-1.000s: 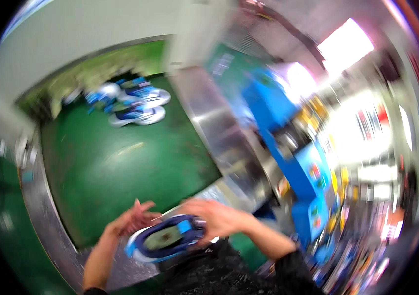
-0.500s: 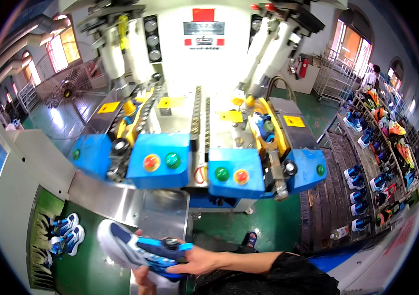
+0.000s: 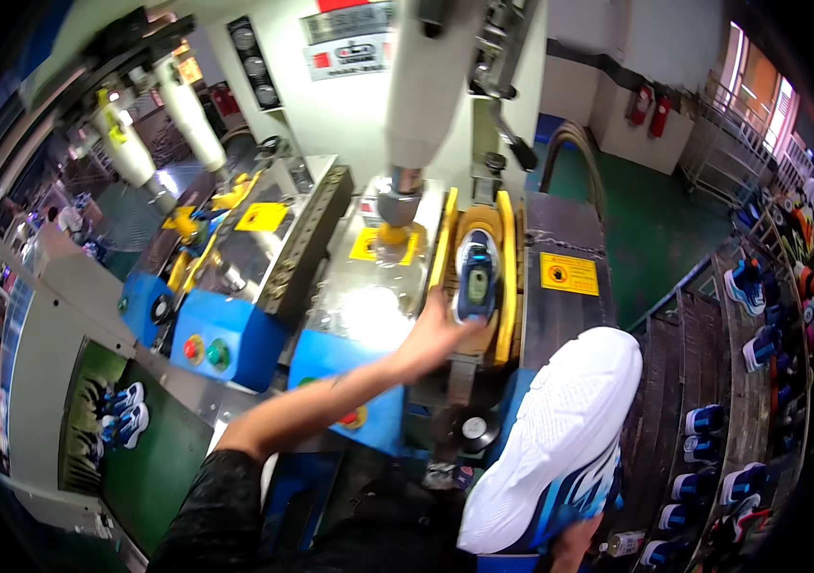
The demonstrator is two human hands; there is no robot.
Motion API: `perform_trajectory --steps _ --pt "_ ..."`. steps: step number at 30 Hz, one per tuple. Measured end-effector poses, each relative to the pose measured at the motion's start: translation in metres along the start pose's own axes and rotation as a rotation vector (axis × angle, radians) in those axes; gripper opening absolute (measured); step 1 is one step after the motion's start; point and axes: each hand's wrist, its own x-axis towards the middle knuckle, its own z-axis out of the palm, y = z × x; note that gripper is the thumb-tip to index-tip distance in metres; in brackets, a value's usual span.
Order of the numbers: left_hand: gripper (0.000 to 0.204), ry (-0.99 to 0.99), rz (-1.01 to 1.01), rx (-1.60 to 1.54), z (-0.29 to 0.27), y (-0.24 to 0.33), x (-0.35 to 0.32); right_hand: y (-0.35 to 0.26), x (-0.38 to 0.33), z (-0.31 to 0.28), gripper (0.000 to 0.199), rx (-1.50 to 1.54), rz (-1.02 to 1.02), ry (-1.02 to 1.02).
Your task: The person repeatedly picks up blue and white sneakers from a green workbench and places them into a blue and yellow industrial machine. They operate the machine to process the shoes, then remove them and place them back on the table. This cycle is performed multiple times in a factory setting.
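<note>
My right hand [image 3: 574,542], partly hidden at the lower edge, is closed on a blue and white sneaker [image 3: 569,430]. Its white sole faces up toward me. My left hand [image 3: 436,336] reaches into the right-hand station of the pressing machine, fingers apart and somewhat blurred. They are at the near end of a second sneaker [image 3: 477,272], dark blue and white, which sits between two yellow side pads [image 3: 507,277]. Whether the fingertips touch this sneaker, I cannot tell.
Blue control boxes [image 3: 221,339] with red and green buttons line the machine's front. A white press arm [image 3: 423,95] stands above, left of the second sneaker. At right, a rack [image 3: 674,382] carries several shoes. More sneakers [image 3: 125,415] stand on a green surface at left.
The view has swung right and closer to the machine. Both hands were on the held sneaker; now only my right holds it, farther right, sole up. My left hand has moved to the second sneaker.
</note>
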Motion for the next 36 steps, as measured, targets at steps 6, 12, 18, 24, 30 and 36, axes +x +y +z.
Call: perform_trajectory --steps 6,12,18,24,30,36 --pt "0.077 0.396 0.265 0.457 0.071 -0.05 0.154 0.018 -0.026 -0.004 0.05 0.016 0.061 0.192" --pt "0.065 -0.15 -0.215 -0.039 -0.014 0.006 0.177 -0.002 -0.01 -0.011 0.066 -0.139 0.13 0.113" --pt "0.071 -0.249 -0.128 -0.478 -0.092 0.051 -0.067 -0.043 0.089 0.058 0.047 -0.417 0.179 0.205" --pt "0.096 0.329 -0.022 -1.03 -0.135 -0.026 -0.285 -0.064 0.327 0.183 0.029 -0.392 0.62 -0.228" --pt "0.077 0.883 -0.457 -0.879 -0.112 -0.071 -0.381 0.094 0.363 0.22 0.067 -1.22 -0.465 0.086" --pt "0.065 0.861 -0.725 -0.731 -0.113 -0.116 -0.409 0.071 0.37 0.219 0.066 -1.251 -0.438 0.067"
